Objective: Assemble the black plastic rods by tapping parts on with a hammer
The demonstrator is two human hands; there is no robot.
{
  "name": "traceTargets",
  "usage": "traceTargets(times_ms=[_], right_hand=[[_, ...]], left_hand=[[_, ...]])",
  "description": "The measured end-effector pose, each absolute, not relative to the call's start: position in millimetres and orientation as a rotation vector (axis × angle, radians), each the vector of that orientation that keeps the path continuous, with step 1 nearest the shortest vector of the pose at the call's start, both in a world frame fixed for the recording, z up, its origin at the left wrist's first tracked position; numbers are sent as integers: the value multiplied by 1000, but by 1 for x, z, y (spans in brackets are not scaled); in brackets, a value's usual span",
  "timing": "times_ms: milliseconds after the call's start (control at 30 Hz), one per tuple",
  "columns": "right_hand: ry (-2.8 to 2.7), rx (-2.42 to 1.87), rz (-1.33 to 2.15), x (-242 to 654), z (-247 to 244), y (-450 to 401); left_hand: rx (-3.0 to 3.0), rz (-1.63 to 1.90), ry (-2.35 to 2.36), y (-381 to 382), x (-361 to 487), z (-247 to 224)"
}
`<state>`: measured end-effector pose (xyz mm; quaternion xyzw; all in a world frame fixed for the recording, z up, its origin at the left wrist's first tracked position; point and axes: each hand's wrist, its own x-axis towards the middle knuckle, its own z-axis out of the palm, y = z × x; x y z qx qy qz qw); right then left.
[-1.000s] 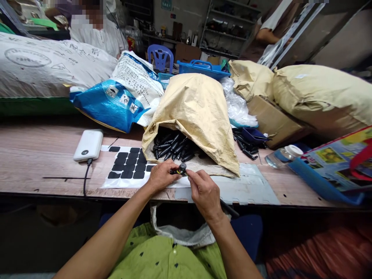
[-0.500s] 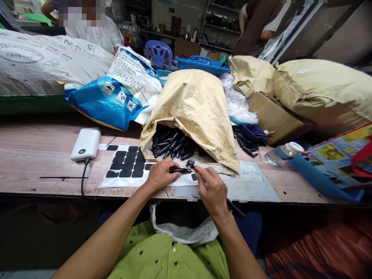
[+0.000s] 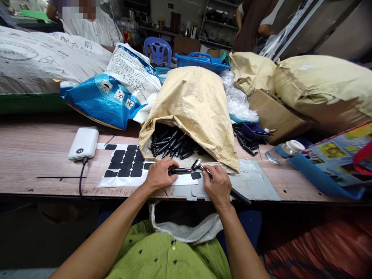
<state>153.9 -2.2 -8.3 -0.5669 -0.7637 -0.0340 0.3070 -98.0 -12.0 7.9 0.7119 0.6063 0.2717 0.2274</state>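
Shifted rightward: one hammer (image 3: 196,165) and the right hand (image 3: 217,184)

Relative to half a second earlier, both lie farther right along the near edge of the desk (image 3: 46,155); the left hand (image 3: 159,173) keeps nearly its former place. The right fingers are wrapped around the handle, whose end projects past the hand over the near edge. The left thumb and fingers are clamped on one black pen-shaped part (image 3: 181,171), held roughly parallel to that edge, its tip pointing right. The hammer's head is just beside this tip; whether they touch cannot be told.

Beneath the part, along the near edge, runs one white sheet (image 3: 101,183). Black pads (image 3: 125,166) crowd its left portion, and one single pad (image 3: 196,175) occupies its right end. Behind the hands, one open tan sack (image 3: 194,93) spills many black parts (image 3: 171,145), too overlapped to count. Toward the left end of the desk lies one white power bank (image 3: 84,143), with one cable (image 3: 80,180) reaching the near edge. Toward the right end are one bottle (image 3: 283,152) and one blue tray (image 3: 321,179).
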Motion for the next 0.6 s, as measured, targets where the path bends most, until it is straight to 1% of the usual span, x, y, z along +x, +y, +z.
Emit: traceTargets(times_ms=[433,600], right_hand=[[-2027,-1531,-108,152,-9,-3],[-2030,-1537,-100,153,-8,-4]], left_hand=[[1974,711,1700,-13,-96,8],[2039,567,1705,-14,-95,19]])
